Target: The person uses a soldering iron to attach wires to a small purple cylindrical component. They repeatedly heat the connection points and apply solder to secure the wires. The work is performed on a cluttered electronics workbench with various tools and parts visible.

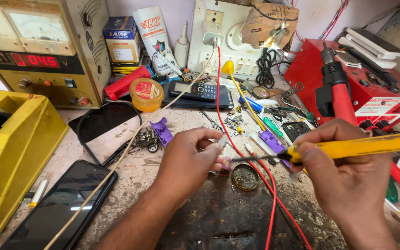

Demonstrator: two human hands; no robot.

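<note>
Soldering iron (348, 147) horiz., tip left

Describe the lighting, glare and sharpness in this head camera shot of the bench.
Head view: daylight is even and soft, shadows faint. The smartphone screen carries a pale reflection. The lamp by the wall blows out. Wide-angle distortion bends the yellow tape dispenser at the edge. Left hand, right hand and soldering iron are sharp.

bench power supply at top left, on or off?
On. The bench power supply shows lit red digits on its dark display panel; the analogue meters above are too washed out to read.
</note>
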